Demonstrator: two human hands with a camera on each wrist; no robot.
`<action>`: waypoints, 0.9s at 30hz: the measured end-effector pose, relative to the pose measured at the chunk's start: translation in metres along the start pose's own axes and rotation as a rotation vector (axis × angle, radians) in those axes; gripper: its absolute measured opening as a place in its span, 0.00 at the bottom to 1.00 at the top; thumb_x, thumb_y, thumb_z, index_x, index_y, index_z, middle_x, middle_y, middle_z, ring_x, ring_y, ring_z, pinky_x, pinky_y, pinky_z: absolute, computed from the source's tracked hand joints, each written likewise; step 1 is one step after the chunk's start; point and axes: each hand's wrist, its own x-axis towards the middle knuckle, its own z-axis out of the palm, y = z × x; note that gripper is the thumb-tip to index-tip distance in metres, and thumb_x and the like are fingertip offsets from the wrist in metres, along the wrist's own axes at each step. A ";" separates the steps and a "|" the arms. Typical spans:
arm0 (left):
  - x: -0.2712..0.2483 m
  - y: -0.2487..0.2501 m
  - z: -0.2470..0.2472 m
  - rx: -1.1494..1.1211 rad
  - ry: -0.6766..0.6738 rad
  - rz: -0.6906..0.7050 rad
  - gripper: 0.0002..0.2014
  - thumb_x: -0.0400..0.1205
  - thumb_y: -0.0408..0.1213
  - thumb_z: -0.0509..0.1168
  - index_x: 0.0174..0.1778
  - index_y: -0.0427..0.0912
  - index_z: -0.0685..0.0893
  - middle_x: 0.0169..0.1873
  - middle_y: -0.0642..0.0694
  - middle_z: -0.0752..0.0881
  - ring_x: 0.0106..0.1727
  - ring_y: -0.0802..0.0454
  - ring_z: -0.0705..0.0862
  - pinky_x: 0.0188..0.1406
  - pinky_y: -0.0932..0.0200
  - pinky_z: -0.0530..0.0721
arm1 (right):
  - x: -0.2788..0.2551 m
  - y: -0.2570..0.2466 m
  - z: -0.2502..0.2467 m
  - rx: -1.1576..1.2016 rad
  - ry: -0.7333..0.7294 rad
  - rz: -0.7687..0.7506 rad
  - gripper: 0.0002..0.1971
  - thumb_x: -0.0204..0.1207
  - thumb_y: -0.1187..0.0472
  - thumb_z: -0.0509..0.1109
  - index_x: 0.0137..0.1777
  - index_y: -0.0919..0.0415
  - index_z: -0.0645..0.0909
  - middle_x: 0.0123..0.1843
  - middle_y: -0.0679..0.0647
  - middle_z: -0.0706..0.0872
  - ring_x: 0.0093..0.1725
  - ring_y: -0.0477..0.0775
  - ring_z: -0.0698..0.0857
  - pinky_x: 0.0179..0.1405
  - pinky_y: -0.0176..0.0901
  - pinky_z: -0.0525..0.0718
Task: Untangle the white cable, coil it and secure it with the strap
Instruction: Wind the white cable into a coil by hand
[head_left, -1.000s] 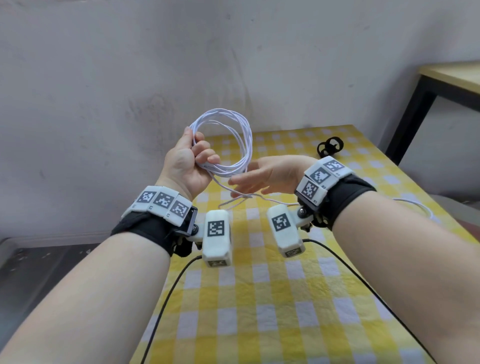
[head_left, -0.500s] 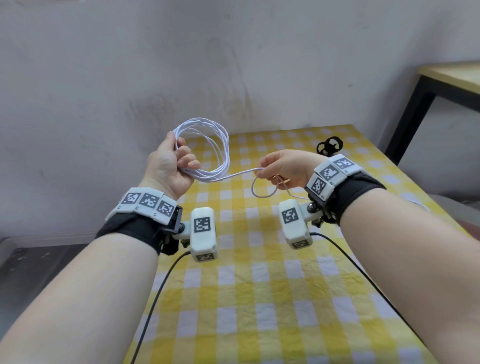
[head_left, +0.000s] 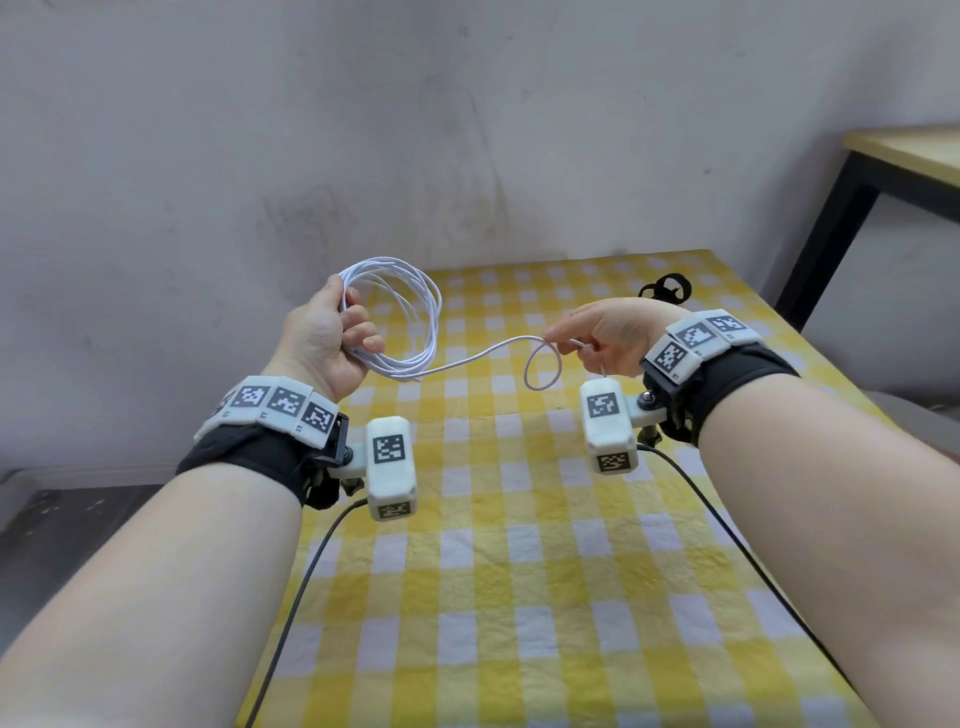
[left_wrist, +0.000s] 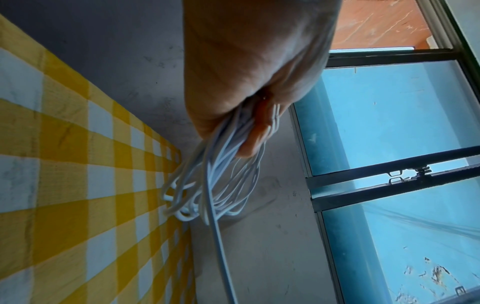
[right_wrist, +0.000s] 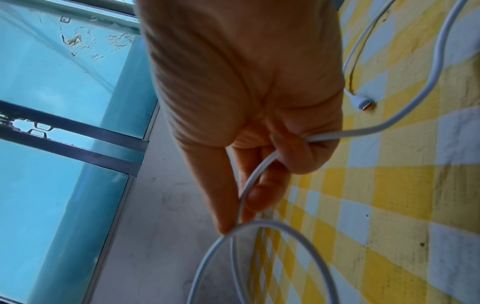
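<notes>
My left hand (head_left: 332, 338) grips a coil of several loops of the white cable (head_left: 415, 317), held up above the table's left edge; the bundle (left_wrist: 221, 174) runs out from under my curled fingers. A single strand leaves the coil to the right and makes a small loop (head_left: 543, 369). My right hand (head_left: 597, 338) pinches that strand, which passes through the curled fingers (right_wrist: 285, 148). The free end with its connector (right_wrist: 365, 103) lies on the cloth. The black strap (head_left: 667, 288) lies on the table behind my right hand.
A yellow and white checked cloth (head_left: 519, 597) covers the table, which stands against a grey wall. A wooden desk with a black leg (head_left: 831, 228) is at the right. Black wrist-camera leads (head_left: 727, 535) trail over the cloth. A window (left_wrist: 389, 123) shows in the wrist views.
My hands have drawn apart: the left with the coil went left, the right went right, pulling a strand out between them with a small loop in it.
</notes>
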 end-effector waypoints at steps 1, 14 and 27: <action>0.000 0.000 -0.001 0.002 0.002 -0.001 0.20 0.88 0.49 0.51 0.32 0.45 0.71 0.12 0.55 0.61 0.11 0.59 0.59 0.12 0.68 0.62 | 0.002 0.001 -0.002 -0.005 0.016 0.012 0.08 0.70 0.61 0.78 0.46 0.61 0.84 0.35 0.51 0.79 0.28 0.43 0.66 0.30 0.31 0.62; -0.013 -0.003 0.004 0.240 -0.102 0.004 0.18 0.88 0.47 0.52 0.33 0.45 0.70 0.13 0.55 0.60 0.12 0.58 0.59 0.15 0.70 0.64 | 0.008 -0.011 0.000 0.563 0.416 0.010 0.17 0.84 0.67 0.51 0.34 0.63 0.72 0.23 0.52 0.71 0.17 0.46 0.69 0.13 0.29 0.73; -0.024 -0.022 0.027 0.332 -0.267 -0.109 0.19 0.82 0.56 0.59 0.34 0.45 0.71 0.15 0.54 0.63 0.13 0.58 0.62 0.17 0.69 0.68 | -0.022 -0.033 0.073 0.189 0.040 -0.578 0.04 0.79 0.66 0.68 0.49 0.60 0.85 0.32 0.49 0.75 0.29 0.42 0.75 0.31 0.32 0.80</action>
